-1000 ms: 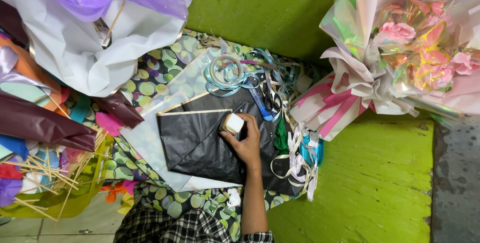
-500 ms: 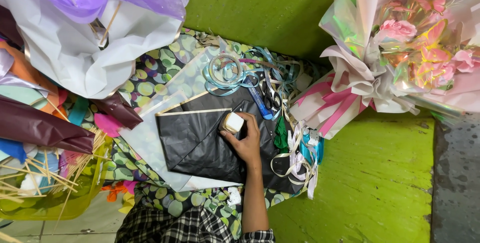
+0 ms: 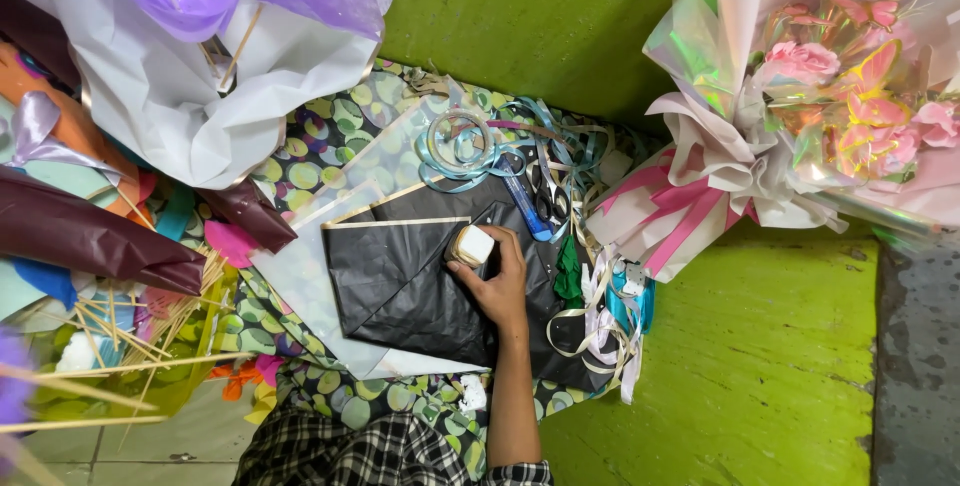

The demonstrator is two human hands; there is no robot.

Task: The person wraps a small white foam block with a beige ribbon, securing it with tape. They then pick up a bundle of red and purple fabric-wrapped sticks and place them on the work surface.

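Green flooring is showing around a spotted cloth (image 3: pixel 330 141), where the right hand (image 3: pixel 497 284) is gripping a tape roll (image 3: pixel 471 245) on folded black wrapping paper (image 3: pixel 400 281); left hand is lying outside the picture.

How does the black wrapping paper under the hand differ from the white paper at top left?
The black paper lies flat and folded on the mat; the white paper is bunched into a cone around purple sheets. The right hand rests on the black one with a small tape roll; nothing touches the white. Both are wrapping sheets.

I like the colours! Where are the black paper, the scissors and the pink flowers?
black paper (image 3: pixel 395 281), head view, creased middle.
scissors (image 3: pixel 527 208), head view, blue handle.
pink flowers (image 3: pixel 800 61), head view, one pink bloom.
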